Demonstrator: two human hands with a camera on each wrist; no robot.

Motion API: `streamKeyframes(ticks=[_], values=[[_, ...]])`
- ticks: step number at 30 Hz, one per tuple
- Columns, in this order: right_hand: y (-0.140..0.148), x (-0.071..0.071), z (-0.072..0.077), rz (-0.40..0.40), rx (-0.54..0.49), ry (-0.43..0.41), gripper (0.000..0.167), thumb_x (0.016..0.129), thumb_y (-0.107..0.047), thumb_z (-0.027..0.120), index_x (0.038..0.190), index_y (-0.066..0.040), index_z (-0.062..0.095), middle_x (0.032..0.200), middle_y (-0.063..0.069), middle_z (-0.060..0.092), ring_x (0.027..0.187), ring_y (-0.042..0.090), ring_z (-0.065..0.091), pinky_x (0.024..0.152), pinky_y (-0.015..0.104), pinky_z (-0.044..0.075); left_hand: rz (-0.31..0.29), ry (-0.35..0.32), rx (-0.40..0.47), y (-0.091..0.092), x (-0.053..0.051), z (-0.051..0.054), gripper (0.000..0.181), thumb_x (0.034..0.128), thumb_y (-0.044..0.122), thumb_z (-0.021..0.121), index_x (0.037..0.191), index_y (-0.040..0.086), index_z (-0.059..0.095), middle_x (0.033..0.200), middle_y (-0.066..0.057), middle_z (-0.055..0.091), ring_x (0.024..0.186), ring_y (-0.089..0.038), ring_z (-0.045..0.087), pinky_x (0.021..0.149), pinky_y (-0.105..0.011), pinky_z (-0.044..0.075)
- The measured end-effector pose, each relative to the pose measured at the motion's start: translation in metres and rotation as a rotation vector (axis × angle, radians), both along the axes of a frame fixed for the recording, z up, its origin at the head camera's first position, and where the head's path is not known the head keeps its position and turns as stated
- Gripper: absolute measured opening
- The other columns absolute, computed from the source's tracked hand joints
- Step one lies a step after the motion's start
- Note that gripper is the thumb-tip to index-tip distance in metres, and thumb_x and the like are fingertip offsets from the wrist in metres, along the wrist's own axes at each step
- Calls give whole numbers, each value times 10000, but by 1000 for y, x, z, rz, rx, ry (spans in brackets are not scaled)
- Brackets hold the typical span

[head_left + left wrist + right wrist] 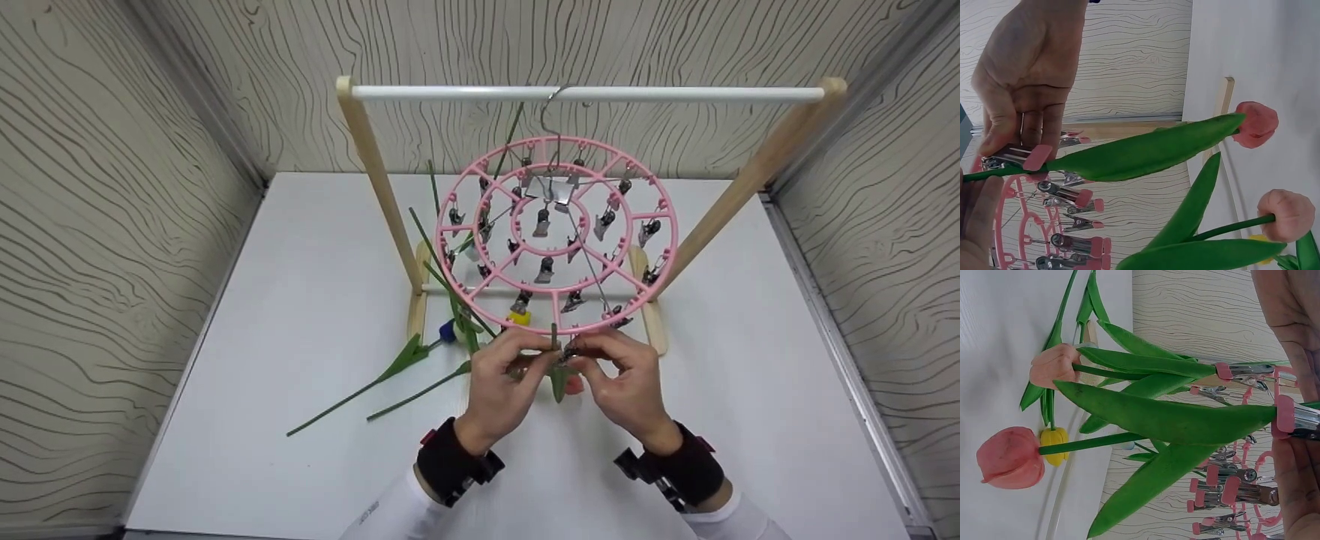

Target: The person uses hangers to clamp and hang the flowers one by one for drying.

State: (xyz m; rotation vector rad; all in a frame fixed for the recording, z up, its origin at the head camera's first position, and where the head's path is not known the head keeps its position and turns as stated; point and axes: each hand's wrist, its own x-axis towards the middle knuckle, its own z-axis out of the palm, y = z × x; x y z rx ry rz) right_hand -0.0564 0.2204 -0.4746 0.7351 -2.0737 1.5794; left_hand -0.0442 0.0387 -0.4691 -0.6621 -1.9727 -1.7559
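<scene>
Two bare hands meet in front of a pink clip ring [556,307], which hooks over a white bar [450,93]. The left hand [499,386] pinches a red tulip [1154,417] by its stem, seemingly to steady it, while the right hand [630,386] pinches a metal clip [1297,418] there, likely to control its grip. The tulip points bloom-down below the hands (probably so it can dangle freely). Beyond and left of them, a pale pink tulip [1053,367] hangs; a blue tulip [405,360] lies left on the worktop [300,262].
</scene>
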Motion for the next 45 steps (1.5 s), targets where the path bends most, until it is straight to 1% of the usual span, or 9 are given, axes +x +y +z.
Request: streamKeyframes(ticks=[8,15,18,21,26,30,36,40,45], values=[[3,0,-1,14,41,-50,309,811,261,763,1045,59,781,957,196,757,948,-33,742,840,128,635,17,12,-12,0,-3,0,83,963,-33,775,1045,-33,765,997,-193,772,875,-292,796,754,-249,685],[8,-1,-3,46,-9,-73,344,797,273,765,1071,66,772,980,196,744,982,-22,743,833,141,643,16,31,-43,-8,-5,-5,133,964,-8,787,1096,-23,774,1023,-184,790,877,-267,814,764,-236,681],[10,-2,-4,55,-44,-81,341,791,281,761,1066,79,772,982,168,750,968,-6,747,822,143,646,23,21,-43,-17,-4,-9,146,960,-14,790,1105,-26,768,1016,-180,789,873,-266,811,772,-245,685],[12,-4,-5,62,-66,-95,335,792,286,754,1063,88,769,990,105,761,956,2,749,816,147,648,57,10,-55,-30,-4,-14,145,953,-22,795,1095,-18,762,1005,-167,791,888,-266,811,790,-258,688],[18,-7,-8,64,-83,-131,234,863,196,773,1082,112,757,1036,-30,773,951,37,760,826,167,657,123,-38,-108,-57,-5,-31,134,953,-17,797,1083,0,766,1012,-141,803,893,-238,811,775,-263,690],[23,-10,-11,56,-81,-138,183,927,78,795,1099,123,753,1055,-60,778,951,85,775,840,181,661,171,-120,-212,-77,-4,-48,143,956,12,804,1094,12,767,1029,-128,808,906,-224,810,785,-277,693],[27,-13,-14,36,-79,-142,260,875,203,753,1127,137,743,1083,-115,775,967,40,768,856,174,656,246,-258,-448,-100,-2,-77,202,929,37,841,1118,46,771,1062,-108,808,959,-241,797,816,-372,699],[29,-16,-17,23,-84,-154,263,889,188,755,1146,137,740,1111,-142,767,981,46,763,868,171,652,292,-335,-625,-109,0,-96,200,914,72,862,1101,49,795,1039,-82,798,976,-256,765,835,-386,665],[31,-18,-19,10,-94,-158,242,898,167,762,1137,165,722,1144,-154,759,1001,42,757,871,170,651,279,-442,-738,-113,-2,-111,203,923,80,847,1114,23,807,1048,-97,776,1028,-283,739,879,-422,634]])
